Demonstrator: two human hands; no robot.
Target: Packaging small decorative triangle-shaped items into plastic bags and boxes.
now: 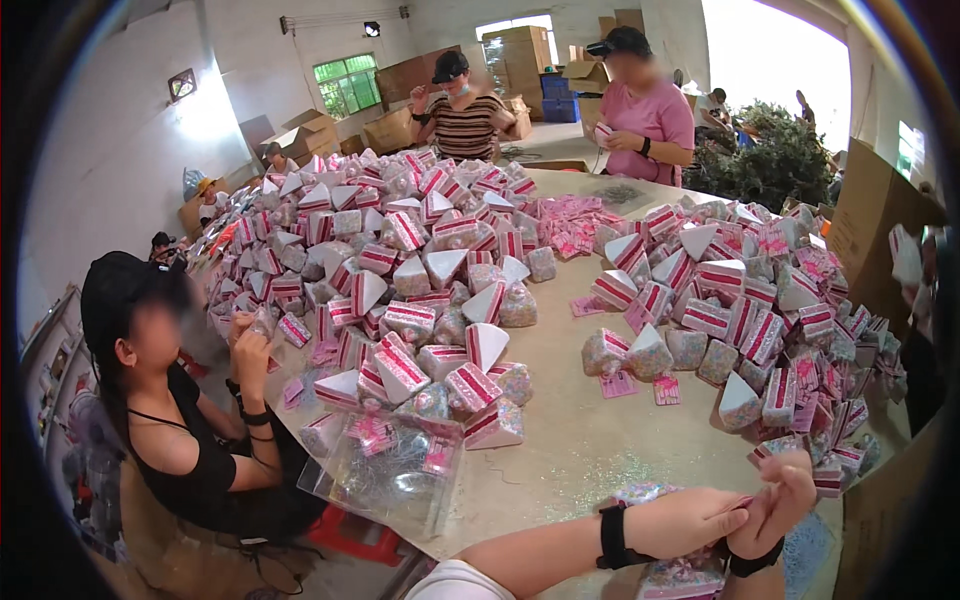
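Note:
Near the table's front right edge, my left hand [686,522] and my right hand [778,500] meet with their fingertips pinched together. Between them shows a small pinkish bit, too small to name. Both wrists wear black bands. Beneath my forearm and hands, partly hidden, lie a glittery cake-slice ornament [650,493] and another pink-and-white cake-slice ornament [682,580]. Just beyond my right hand starts a pile of such wedge-shaped ornaments [740,400], white on one face, with pink stripes and speckled sides.
A larger heap of ornaments [400,270] covers the table's [560,440] left and far side. Pink cards [575,225] lie between the piles. A clear plastic tray [400,480] holds thin strands. Co-workers [175,400] stand or sit around; cardboard boxes [875,215] stand at right.

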